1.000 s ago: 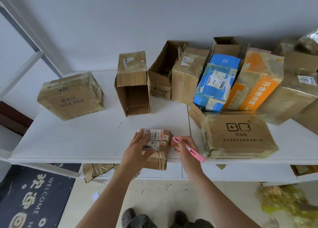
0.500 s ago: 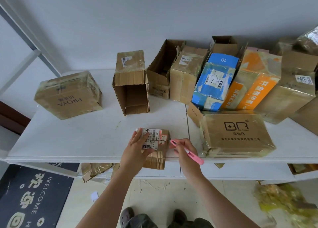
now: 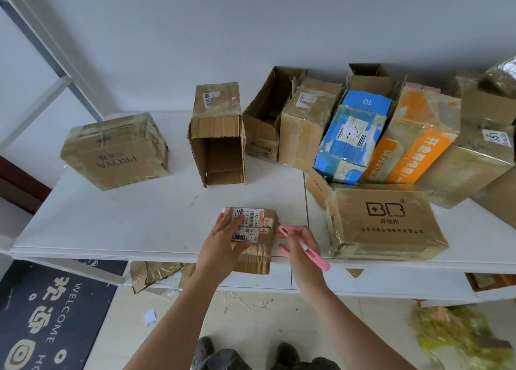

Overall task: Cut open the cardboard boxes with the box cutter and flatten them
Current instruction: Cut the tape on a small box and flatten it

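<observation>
A small taped cardboard box [image 3: 261,246] with a white shipping label sits at the front edge of the white table [image 3: 139,216], partly overhanging it. My left hand [image 3: 223,241] holds it down, fingers on the label and thumb curled round its near side. My right hand [image 3: 300,248] grips a pink box cutter [image 3: 304,246], whose tip is just right of the box's top right edge. Whether the blade touches the box is too small to tell.
A PROYA box [image 3: 114,152] stands at the left, an open empty box [image 3: 217,138] behind the middle, a BR box [image 3: 385,221] at the right, and several more boxes along the back wall. Cardboard scraps [image 3: 150,272] lie under the table; a doormat [image 3: 47,314] lies lower left.
The pink cutter's tip has stayed near the small box's right edge, shifting only slightly. My left hand keeps holding the box. The camera view has drifted a little.
</observation>
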A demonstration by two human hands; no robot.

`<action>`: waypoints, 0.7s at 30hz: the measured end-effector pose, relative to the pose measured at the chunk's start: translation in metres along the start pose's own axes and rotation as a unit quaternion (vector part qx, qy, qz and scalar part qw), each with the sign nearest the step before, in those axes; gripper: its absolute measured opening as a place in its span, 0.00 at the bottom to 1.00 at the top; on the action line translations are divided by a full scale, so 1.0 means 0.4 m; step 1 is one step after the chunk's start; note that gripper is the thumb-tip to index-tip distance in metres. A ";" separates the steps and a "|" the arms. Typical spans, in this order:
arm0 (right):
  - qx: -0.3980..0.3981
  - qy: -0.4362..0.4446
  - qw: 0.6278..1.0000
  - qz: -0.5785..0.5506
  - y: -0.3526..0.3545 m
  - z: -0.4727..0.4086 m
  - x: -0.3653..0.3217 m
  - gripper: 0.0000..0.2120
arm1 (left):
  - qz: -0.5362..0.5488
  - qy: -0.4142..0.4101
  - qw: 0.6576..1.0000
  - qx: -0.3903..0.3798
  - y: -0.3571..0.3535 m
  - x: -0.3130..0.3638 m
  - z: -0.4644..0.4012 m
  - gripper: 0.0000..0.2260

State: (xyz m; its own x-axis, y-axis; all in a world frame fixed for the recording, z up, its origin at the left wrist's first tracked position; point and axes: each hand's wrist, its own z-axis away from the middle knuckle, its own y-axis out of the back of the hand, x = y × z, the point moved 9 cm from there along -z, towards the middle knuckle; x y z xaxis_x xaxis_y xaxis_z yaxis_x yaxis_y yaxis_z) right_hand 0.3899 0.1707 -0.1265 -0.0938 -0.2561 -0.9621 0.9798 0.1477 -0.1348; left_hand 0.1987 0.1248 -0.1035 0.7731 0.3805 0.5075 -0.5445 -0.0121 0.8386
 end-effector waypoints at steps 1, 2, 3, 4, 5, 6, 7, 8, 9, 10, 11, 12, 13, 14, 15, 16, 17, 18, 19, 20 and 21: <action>0.002 0.003 1.000 0.008 -0.001 -0.001 0.002 0.06 | 0.004 -0.001 1.000 0.000 0.002 0.002 0.000 0.31; 0.002 0.005 1.000 0.014 -0.002 -0.001 0.003 0.06 | 0.006 -0.002 1.000 0.000 0.002 0.003 0.001 0.31; 0.000 0.005 1.000 0.019 -0.003 -0.002 0.004 0.06 | 0.007 -0.003 1.000 -0.001 0.003 0.005 0.001 0.31; -0.003 0.005 1.000 0.023 -0.003 -0.003 0.005 0.05 | 0.006 -0.002 1.000 -0.001 0.003 0.006 0.001 0.31; -0.006 0.007 1.000 0.028 -0.003 -0.003 0.005 0.05 | 0.003 -0.001 1.000 -0.001 0.003 0.007 0.002 0.31; -0.010 0.013 0.999 0.038 -0.003 -0.001 0.003 0.04 | 0.000 0.002 1.000 0.000 0.003 0.008 0.002 0.31; -0.017 0.020 0.998 0.049 -0.003 0.003 0.001 0.04 | -0.003 0.004 1.000 0.000 0.003 0.009 0.002 0.31; -0.025 0.029 0.997 0.060 -0.005 0.009 -0.001 0.04 | -0.006 0.007 1.000 -0.001 0.003 0.009 0.003 0.31; -0.035 0.038 0.996 0.071 -0.007 0.015 -0.003 0.03 | -0.007 0.009 1.000 -0.001 0.003 0.009 0.003 0.31; -0.044 0.048 0.994 0.084 -0.010 0.021 -0.005 0.03 | -0.008 0.010 1.000 -0.002 0.004 0.010 0.003 0.31; -0.048 0.057 0.993 0.095 -0.012 0.026 -0.009 0.03 | -0.009 0.011 1.000 -0.002 0.003 0.011 0.003 0.31; -0.050 0.062 0.992 0.103 -0.013 0.031 -0.012 0.03 | -0.012 0.012 1.000 -0.003 0.003 0.011 0.003 0.31; -0.051 0.064 0.991 0.106 -0.014 0.035 -0.014 0.03 | -0.014 0.013 1.000 -0.003 0.002 0.012 0.004 0.31; -0.055 0.065 0.990 0.110 -0.015 0.039 -0.014 0.03 | -0.018 0.015 1.000 -0.005 0.002 0.012 0.004 0.31; -0.064 0.064 0.989 0.115 -0.019 0.045 -0.013 0.04 | -0.021 0.017 1.000 -0.007 0.002 0.011 0.005 0.31; -0.074 0.062 0.988 0.122 -0.023 0.053 -0.010 0.04 | -0.024 0.020 0.999 -0.009 0.003 0.010 0.005 0.31; -0.082 0.058 0.987 0.125 -0.026 0.059 -0.006 0.05 | -0.025 0.020 0.999 -0.009 0.003 0.010 0.004 0.31; -0.086 0.052 0.987 0.124 -0.024 0.063 -0.004 0.05 | -0.024 0.019 0.999 -0.009 0.004 0.011 0.004 0.31; -0.088 0.044 0.988 0.117 -0.021 0.063 -0.002 0.05 | -0.023 0.017 1.000 -0.008 0.004 0.014 0.005 0.31; -0.087 0.035 0.990 0.106 -0.015 0.060 -0.003 0.05 | -0.023 0.014 1.000 -0.009 0.005 0.017 0.006 0.31; -0.080 0.027 0.992 0.092 -0.007 0.054 -0.004 0.05 | -0.025 0.010 1.000 -0.012 0.006 0.020 0.007 0.31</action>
State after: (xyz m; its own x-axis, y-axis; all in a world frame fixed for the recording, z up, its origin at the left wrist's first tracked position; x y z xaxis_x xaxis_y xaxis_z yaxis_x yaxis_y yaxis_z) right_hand 0.3911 0.1502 -0.1193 0.0699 -0.1595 -0.9847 0.9414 0.3370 0.0122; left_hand 0.2044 0.1253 -0.0966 0.7925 0.3989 0.4614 -0.5136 0.0284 0.8576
